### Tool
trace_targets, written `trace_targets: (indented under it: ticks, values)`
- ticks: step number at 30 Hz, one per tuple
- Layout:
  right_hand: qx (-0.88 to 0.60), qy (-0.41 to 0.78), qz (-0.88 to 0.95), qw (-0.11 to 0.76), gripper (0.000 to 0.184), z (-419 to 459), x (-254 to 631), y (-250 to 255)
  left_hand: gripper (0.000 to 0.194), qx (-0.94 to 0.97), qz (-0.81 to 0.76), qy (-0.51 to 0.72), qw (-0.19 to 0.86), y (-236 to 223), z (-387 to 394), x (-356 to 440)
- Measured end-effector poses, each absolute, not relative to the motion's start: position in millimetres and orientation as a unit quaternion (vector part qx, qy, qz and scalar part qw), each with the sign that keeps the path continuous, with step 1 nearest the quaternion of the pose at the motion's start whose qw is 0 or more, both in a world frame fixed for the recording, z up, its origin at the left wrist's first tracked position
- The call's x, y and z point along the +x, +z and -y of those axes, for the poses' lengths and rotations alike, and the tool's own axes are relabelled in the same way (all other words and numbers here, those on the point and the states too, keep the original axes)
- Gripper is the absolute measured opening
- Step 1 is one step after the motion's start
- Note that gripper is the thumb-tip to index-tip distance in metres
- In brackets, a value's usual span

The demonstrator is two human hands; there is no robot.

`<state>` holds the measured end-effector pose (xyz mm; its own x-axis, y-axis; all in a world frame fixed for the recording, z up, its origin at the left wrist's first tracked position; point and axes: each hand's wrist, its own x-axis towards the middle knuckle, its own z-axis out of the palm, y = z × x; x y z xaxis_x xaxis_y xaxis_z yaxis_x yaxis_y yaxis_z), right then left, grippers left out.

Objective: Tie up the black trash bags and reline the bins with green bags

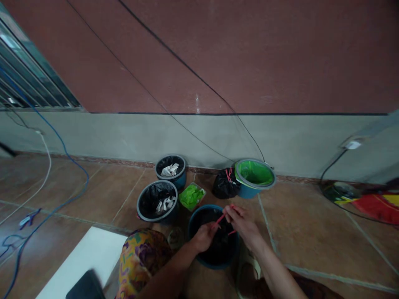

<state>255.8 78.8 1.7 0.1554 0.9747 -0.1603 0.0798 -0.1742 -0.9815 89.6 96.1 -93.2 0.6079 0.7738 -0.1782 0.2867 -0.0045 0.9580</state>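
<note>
Two hands [205, 237] [241, 220] pinch a thin red strip [220, 219] over black plastic [218, 249] in a round bucket [215, 265].

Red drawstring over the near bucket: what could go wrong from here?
1. The thin red drawstring runs between the left hand and right hand; a hard pull might snap it or make it slip from the fingers.
2. Black plastic lies inside the blue bucket; it could tear if tugged unevenly.
3. The tray of green plastic sits close behind the bucket and might get knocked.
</note>
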Motion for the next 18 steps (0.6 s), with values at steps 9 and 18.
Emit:
trace_targets:
  ticks: [9, 18]
  values:
    - [-0.683, 0.395, 0.478, 0.386, 0.040, -67.4, 309.9, -20.6, 0.051, 0.564, -0.423, 0.325, 0.630, -110.2, -106.4, 72.8]
    - [-0.736, 0.236, 0.635, 0.001, 0.030, -32.5, 335.9, -25.8, 0.047, 0.445, -0.473, 0.452, 0.611, -87.7, -117.7, 83.5]
